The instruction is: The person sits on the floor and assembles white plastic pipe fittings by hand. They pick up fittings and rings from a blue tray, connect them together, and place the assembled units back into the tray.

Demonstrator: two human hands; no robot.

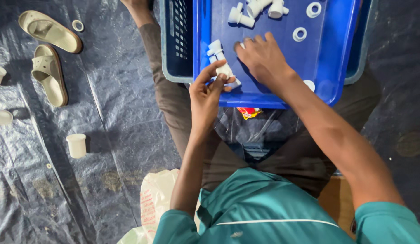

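Hands over the blue tray (pixel 341 68), one pinching a white pipe fitting (pixel 221 63).

Resting on the person's lap atop a darker crate (pixel 176 49), the tray holds loose white fittings (pixel 246 13) and rings (pixel 299 34) along its far side. At its near left edge the left hand (pixel 205 97) grips the white pipe fitting between thumb and fingers, its long axis running away up-left. Just right of it, the right hand (pixel 262 56) lies palm-down, fingers loosely spread on the tray floor, holding nothing visible.
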